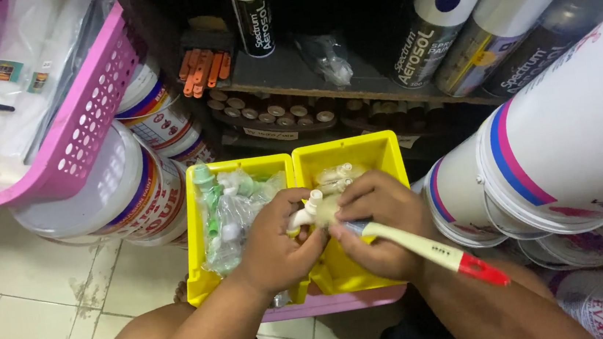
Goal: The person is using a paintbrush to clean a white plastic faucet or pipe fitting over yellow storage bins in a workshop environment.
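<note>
Head view: two yellow bins side by side — the left bin (201, 275) holds bagged green and white fittings, the right bin (381, 151) pale taps. Left hand (276, 246) fingers pinch a white tap (307, 209) over the bins; right hand (380, 221) fingers grip a brush (427, 246) against it.

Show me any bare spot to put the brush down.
Bare: the tiled floor left of the yellow plastic bins, below the white buckets. Crowded: both bins hold plastic taps; the left hand and right hand with the cream-handled brush cover their middle.

Two bare forearms, no sleeves, no gloves
</note>
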